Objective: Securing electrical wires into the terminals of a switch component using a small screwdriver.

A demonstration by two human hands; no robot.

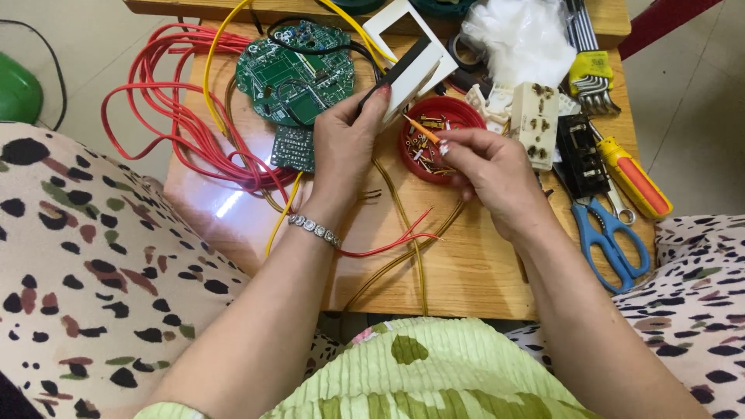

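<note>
My left hand (347, 147) grips a white switch frame with a black back (411, 58) and holds it tilted above the wooden table (466, 264). My right hand (489, 174) pinches a thin orange-handled screwdriver (423, 129), its tip pointing toward the frame's lower edge. Just beneath the screwdriver sits a red round lid (458, 116) filled with several small screws. A silver bracelet circles my left wrist.
A round green circuit board (291, 74) and a smaller board lie at the back left, beside coils of red wire (167, 116) and yellow wire. White socket parts (535, 120), hex keys (587, 74), blue scissors (613, 233) and an orange screwdriver (636, 178) lie on the right.
</note>
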